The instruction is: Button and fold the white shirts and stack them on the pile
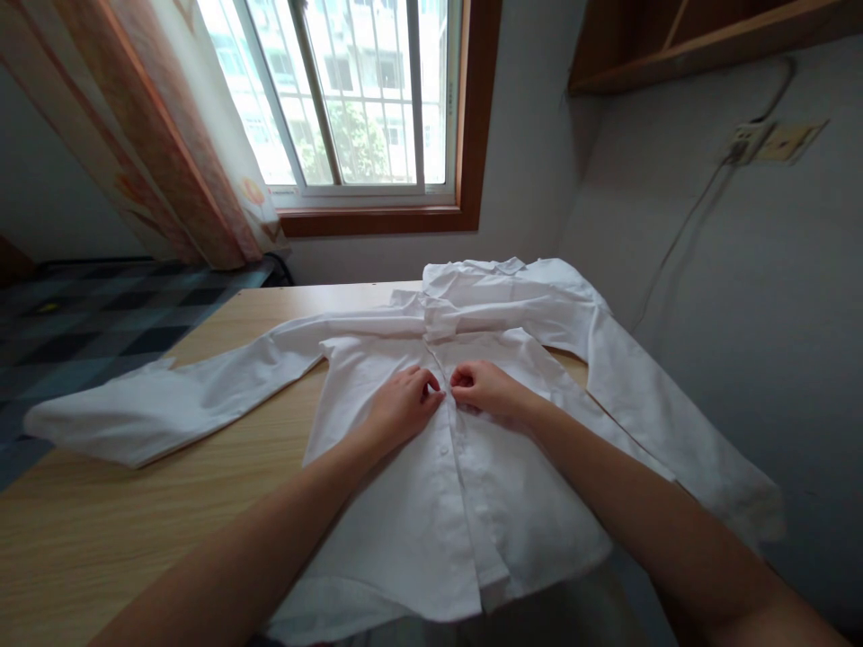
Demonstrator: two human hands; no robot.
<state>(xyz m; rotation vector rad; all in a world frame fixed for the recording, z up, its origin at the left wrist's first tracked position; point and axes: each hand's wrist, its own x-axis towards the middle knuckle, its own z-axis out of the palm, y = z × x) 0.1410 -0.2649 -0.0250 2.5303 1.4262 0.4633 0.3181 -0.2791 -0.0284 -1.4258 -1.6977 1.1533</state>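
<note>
Two bare hands meet at the centre of a white long-sleeved cotton shirt [431, 467] spread face-up on a pale wooden counter [101, 530], its sleeves flung out to either side and its collar toward the window. The left hand [403, 404] and the right hand [486, 389] sit almost touching, each pinching the fabric of the button placket [453, 449] between thumb and fingertips, the remaining fingers curled in. By the look of it the work in hand is fastening the shirt front near the chest; closing it would call for holding one edge taut while easing a small button through its hole, a matter of fingertip precision. Both forearms reach in from the near edge, converging in a V, wrists low over the cloth. A wood-framed barred window [364, 99] and a patterned orange curtain [168, 135] stand behind.
</note>
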